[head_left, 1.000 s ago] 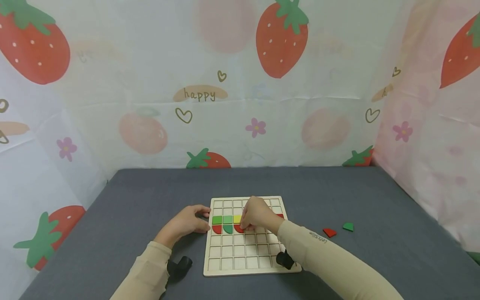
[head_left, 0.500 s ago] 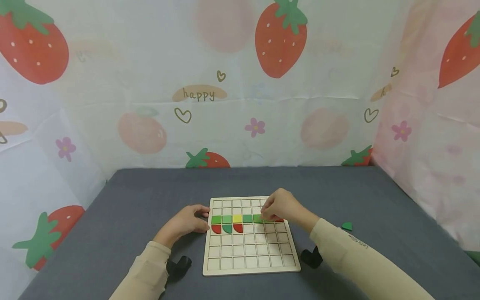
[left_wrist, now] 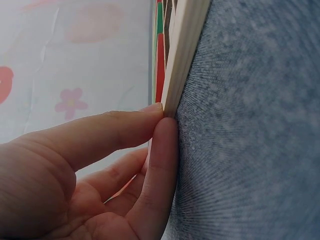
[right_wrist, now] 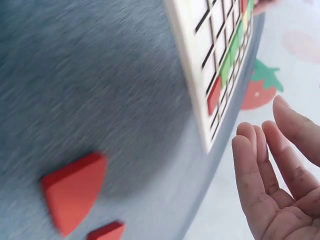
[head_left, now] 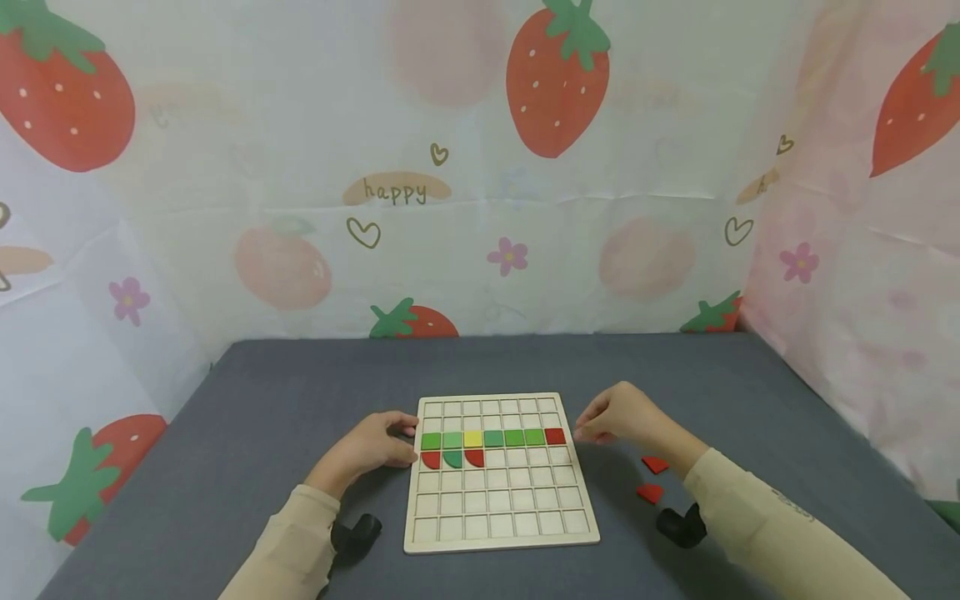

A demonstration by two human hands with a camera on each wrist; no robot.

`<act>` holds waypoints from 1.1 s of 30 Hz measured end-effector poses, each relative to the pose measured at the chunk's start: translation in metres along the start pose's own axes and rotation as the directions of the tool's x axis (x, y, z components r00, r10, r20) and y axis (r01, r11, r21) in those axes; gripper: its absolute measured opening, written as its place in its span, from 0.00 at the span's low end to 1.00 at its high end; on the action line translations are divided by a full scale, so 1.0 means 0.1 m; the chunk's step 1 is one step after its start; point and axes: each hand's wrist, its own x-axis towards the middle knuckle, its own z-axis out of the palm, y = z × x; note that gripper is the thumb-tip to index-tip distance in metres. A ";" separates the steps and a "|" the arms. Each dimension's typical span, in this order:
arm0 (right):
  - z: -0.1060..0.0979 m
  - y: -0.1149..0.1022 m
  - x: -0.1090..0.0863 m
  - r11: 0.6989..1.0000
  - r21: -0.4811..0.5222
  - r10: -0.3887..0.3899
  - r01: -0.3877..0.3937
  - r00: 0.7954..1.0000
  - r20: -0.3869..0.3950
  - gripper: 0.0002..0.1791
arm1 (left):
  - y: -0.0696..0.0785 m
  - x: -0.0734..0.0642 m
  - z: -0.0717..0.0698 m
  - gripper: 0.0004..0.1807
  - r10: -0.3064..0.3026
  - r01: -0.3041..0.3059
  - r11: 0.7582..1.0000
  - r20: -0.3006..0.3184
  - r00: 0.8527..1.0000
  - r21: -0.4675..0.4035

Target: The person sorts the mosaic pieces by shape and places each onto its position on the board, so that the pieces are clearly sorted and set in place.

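A pale wooden grid board (head_left: 501, 548) lies on the dark grey cloth. Across its third row run coloured squares: greens, one yellow (head_left: 473, 438) and a red one (head_left: 554, 436) at the right end. Beneath, at the left, sit red, green and red quarter-circle pieces (head_left: 475, 457). My left hand (head_left: 367, 443) rests thumb and fingertips against the board's left edge; the left wrist view shows them touching its side. Just off the right edge hovers my right hand (head_left: 618, 414). In the right wrist view its thumb and fingers stand apart, with nothing between them.
Two red quarter-circle pieces (head_left: 655, 464) (right_wrist: 75, 192) lie on the cloth right of the board, beside my right forearm. Black camera mounts (head_left: 681, 527) stick out under both wrists. A strawberry-print curtain (head_left: 510, 167) closes off the back and sides.
My right hand has left the red quarter-circle piece in the fourth row and travelled rightward, off the board. My forearm now hides the loose green piece; two loose red ones show. The left hand stays put.
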 end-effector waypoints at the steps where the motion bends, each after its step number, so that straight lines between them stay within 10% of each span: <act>1: -0.02 0.03 -0.01 1.000 -0.002 0.006 -0.006 1.000 -0.002 0.07 | 0.00 0.00 0.00 0.32 -0.001 0.001 1.000 0.002 1.000 0.000; 33: -0.49 0.73 -0.23 0.995 0.020 0.097 -0.096 0.995 -0.017 0.16 | 0.00 -0.02 -0.01 0.33 0.022 -0.023 1.000 0.026 0.999 0.003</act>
